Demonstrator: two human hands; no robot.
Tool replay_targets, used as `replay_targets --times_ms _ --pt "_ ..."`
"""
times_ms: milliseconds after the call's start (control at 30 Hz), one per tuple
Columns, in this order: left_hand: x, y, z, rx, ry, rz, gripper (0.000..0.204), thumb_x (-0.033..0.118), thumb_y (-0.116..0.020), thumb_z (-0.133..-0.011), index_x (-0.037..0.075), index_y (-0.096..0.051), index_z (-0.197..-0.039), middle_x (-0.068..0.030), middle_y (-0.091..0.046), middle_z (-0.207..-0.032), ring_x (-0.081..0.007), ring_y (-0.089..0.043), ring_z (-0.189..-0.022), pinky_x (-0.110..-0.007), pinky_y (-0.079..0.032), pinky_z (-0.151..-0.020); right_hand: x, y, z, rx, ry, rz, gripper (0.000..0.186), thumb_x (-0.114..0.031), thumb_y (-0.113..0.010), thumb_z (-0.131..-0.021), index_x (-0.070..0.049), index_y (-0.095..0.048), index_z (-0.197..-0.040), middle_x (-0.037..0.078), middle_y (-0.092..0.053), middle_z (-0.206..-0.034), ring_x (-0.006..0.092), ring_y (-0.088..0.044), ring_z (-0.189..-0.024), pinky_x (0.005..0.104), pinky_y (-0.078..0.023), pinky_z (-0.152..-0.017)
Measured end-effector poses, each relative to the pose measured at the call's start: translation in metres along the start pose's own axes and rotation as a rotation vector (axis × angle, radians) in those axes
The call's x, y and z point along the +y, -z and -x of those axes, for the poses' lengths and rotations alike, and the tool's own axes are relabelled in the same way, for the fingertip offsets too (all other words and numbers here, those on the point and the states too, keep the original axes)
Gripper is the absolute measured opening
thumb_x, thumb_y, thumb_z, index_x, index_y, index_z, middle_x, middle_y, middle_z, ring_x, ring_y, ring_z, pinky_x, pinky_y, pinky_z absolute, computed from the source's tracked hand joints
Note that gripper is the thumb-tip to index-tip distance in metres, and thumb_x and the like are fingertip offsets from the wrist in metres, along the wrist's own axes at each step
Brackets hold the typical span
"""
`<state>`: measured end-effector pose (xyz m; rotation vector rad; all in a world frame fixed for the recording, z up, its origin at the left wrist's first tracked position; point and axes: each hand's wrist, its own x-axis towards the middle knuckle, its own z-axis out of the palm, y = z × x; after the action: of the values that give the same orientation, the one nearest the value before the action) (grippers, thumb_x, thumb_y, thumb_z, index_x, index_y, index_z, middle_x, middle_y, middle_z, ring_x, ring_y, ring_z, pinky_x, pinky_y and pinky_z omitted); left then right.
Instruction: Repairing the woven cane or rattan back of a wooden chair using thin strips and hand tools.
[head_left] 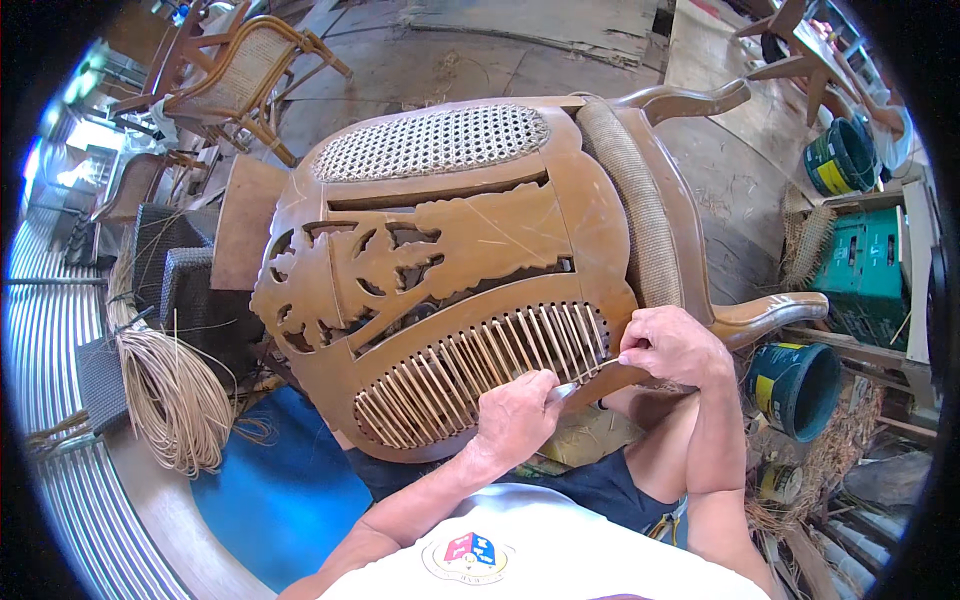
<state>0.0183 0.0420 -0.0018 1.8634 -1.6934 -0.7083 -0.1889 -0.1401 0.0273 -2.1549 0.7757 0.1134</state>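
A carved wooden chair (480, 240) lies across my lap, with a woven cane oval (430, 135) at the top and an oval lower panel (450, 385) strung with parallel pale strands. My left hand (515, 415) is closed on a small shiny metal tool (562, 391) at that panel's near edge. My right hand (670, 345) is pinched at the panel's right end, apparently on a thin cane strand (605, 365), though the fingertips are partly hidden. A padded fabric strip (630, 190) runs along the chair's right side, between the back and the curved legs.
A rattan chair (230, 80) stands at upper left, a hanging bundle of cane (175, 400) at left above a blue surface (260, 510). On the right are buckets (790, 390), a green crate (860, 270) and loose fibres (800, 520). Stools (800, 60) stand at upper right.
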Motion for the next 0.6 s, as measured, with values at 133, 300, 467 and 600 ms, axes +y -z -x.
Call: replay_targets --times_ms 133,300,467,600 --pt "0.0014 0.0012 0.0003 0.001 0.027 -0.007 0.018 0.023 -0.076 -0.093 0.006 -0.07 -0.089 -0.0124 -0.068 -0.076 -0.03 -0.07 -0.067 -0.041 -0.054 -0.061 0.0003 -0.0045 0.0001 0.055 0.048 0.005 0.014 -0.014 -0.079 -0.081 -0.003 -0.076 -0.088 0.014 -0.07 -0.085 0.0324 -0.069 -0.082 0.0415 -0.055 -0.077" --pt "0.0035 -0.0021 -0.0008 0.02 0.028 -0.019 0.02 0.023 -0.075 -0.093 0.006 -0.069 -0.086 -0.0128 -0.068 -0.074 -0.0301 -0.069 -0.066 -0.04 -0.054 -0.06 0.0007 -0.0054 0.0029 0.058 0.019 0.02 0.014 -0.015 -0.078 -0.082 -0.003 -0.076 -0.089 0.014 -0.07 -0.087 0.0327 -0.069 -0.085 0.0417 -0.055 -0.079" --pt "0.0052 -0.0009 -0.0025 0.018 0.065 -0.024 0.021 0.024 -0.074 -0.094 0.005 -0.07 -0.085 -0.0138 -0.067 -0.073 -0.0301 -0.068 -0.064 -0.04 -0.053 -0.059 -0.0007 -0.0054 0.0032 0.053 0.004 0.04 0.014 -0.016 -0.076 -0.083 -0.003 -0.077 -0.091 0.015 -0.071 -0.09 0.0339 -0.069 -0.088 0.0429 -0.055 -0.082" --pt "0.0063 -0.0008 -0.0032 0.014 0.067 -0.024 0.022 0.025 -0.074 -0.094 0.005 -0.071 -0.086 -0.0138 -0.068 -0.073 -0.03 -0.068 -0.063 -0.04 -0.053 -0.059 -0.0023 -0.003 0.0045 0.029 -0.014 0.024 0.018 -0.019 -0.074 -0.086 -0.003 -0.077 -0.093 0.017 -0.071 -0.094 0.0358 -0.068 -0.094 0.0454 -0.054 -0.087"
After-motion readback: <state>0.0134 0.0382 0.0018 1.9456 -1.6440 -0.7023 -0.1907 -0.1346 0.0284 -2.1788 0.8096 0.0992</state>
